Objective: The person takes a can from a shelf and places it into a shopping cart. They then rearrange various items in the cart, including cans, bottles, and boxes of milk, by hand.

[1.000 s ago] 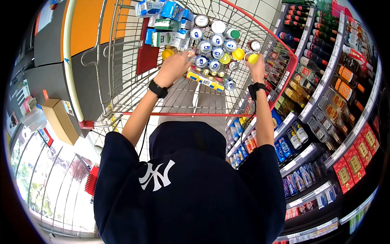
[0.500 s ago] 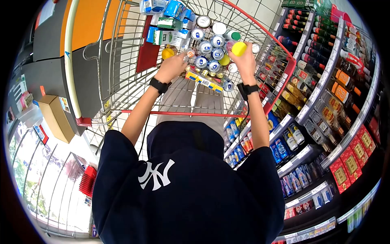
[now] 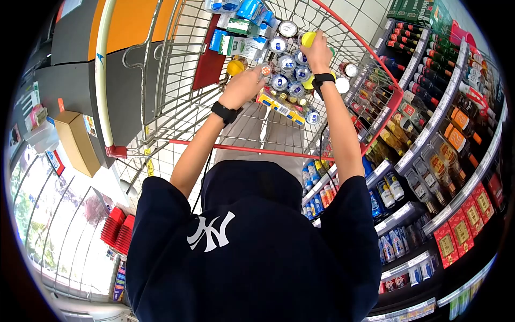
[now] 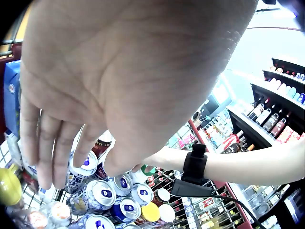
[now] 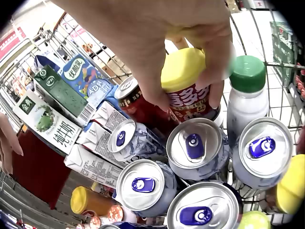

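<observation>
My right hand (image 3: 317, 53) grips a red-labelled container with a yellow lid (image 5: 183, 69) inside the shopping cart, thumb and fingers around its sides. In the right wrist view it stands behind silver-topped drink cans (image 5: 194, 145) with blue tabs, beside a white bottle with a green cap (image 5: 248, 74). A dark red can (image 5: 128, 93) is on its other side. My left hand (image 3: 241, 88) hovers over the cart's near left part with fingers extended and slightly bent. Small bottles with orange-and-white caps (image 4: 61, 210) stand close below those fingers.
Milk cartons (image 5: 45, 119) are heaped by a red panel (image 3: 210, 67) on the cart's left. A yellow-and-blue pack (image 3: 281, 108) lies at the near side. The cart's red rim (image 3: 247, 149) runs between me and the goods. Drink shelves (image 3: 429, 110) line the right.
My right hand has carried the yellow-lidded container from the cart's right side leftward and farther forward, over to the cans. My left hand stays near the capped bottles. The whole view has shifted slightly.
</observation>
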